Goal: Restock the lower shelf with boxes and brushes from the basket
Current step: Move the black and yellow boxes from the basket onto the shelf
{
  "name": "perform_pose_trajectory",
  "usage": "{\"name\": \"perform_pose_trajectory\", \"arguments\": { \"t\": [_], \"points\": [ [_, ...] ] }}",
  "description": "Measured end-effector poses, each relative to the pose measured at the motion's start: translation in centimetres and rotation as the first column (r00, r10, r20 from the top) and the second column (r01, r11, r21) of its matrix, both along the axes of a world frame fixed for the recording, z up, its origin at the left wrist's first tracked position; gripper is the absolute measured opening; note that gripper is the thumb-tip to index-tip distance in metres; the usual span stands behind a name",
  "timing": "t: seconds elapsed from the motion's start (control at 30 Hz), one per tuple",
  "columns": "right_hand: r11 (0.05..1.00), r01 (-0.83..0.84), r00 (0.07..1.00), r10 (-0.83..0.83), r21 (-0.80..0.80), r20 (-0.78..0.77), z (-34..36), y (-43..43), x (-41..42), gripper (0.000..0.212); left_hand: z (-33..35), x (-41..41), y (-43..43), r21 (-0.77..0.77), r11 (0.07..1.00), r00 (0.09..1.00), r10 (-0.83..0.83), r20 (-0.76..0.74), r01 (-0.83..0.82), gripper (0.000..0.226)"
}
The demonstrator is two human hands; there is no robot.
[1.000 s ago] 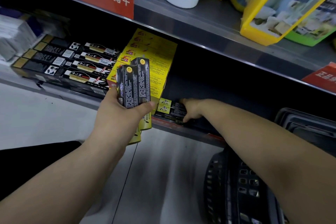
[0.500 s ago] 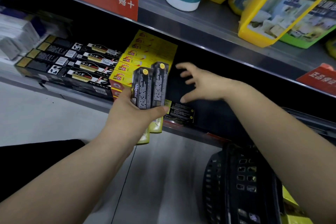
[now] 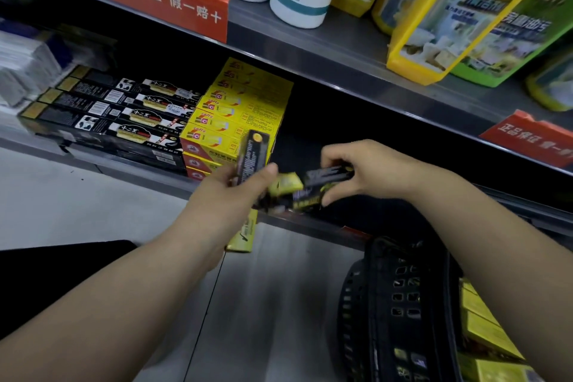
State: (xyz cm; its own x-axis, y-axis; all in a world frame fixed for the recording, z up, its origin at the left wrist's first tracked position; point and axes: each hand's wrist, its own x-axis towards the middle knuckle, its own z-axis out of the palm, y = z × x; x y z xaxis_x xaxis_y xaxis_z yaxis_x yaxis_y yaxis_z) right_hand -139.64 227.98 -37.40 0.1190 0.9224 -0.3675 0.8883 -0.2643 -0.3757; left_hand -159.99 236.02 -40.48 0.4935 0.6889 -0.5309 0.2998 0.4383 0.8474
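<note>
Several black-and-yellow boxes already lie on the lower shelf (image 3: 310,220), right of the yellow stack (image 3: 238,121). Your left hand (image 3: 229,195) grips one upright black box (image 3: 252,155), and your right hand (image 3: 366,170) pinches another box (image 3: 325,180) lying sideways just above the shelf's near edge. More yellow boxes sit in the basket (image 3: 387,304) at near right, so plenty looks left to shelve; I see no brushes.

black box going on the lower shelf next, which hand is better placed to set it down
Right hand: it already grips a black box just above the dark gap beside the yellow boxes. The left hand holds the spares.
</note>
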Motion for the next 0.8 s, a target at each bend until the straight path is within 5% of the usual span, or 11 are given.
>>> {"name": "perform_pose_trajectory", "arguments": {
  "t": [0.13, 0.23, 0.33, 0.43, 0.63, 0.8],
  "points": [
    [0.968, 0.230, 0.970, -0.219, -0.105, 0.110, -2.2, 0.5, 4.2, 0.030, -0.4, -0.3, -0.1, 0.000, 0.999, 0.998, 0.049, -0.044, -0.049, 0.031],
    [0.935, 0.280, 0.922, -0.199, -0.217, 0.331, -5.2, 2.3, 5.9, 0.033, -1.3, -0.8, 0.8, -0.053, 0.998, 1.000, 0.025, -0.004, -0.025, 0.024],
    [0.909, 0.270, 0.889, -0.110, -0.317, 0.444, -8.2, 4.1, 5.9, 0.034, -2.7, -1.0, 1.3, -0.218, 0.955, 0.963, 0.233, 0.133, -0.201, 0.033],
    [0.890, 0.231, 0.908, -0.052, -0.394, 0.416, -10.7, 5.3, 5.2, 0.048, -0.7, -0.1, 0.6, -0.063, 0.991, 0.991, 0.116, -0.072, -0.120, 0.017],
    [0.843, 0.174, 0.968, -0.051, -0.510, 0.246, -14.2, 5.9, 3.8, 0.053, -0.9, 0.3, 0.4, -0.041, 0.992, 0.991, 0.114, -0.072, -0.117, 0.022],
    [0.884, 0.129, 0.958, 0.006, -0.449, 0.286, -10.7, 6.6, 3.3, 0.066, -1.0, 0.6, 0.2, 0.022, 0.993, 0.990, 0.115, -0.081, -0.114, 0.030]
  ]
}}
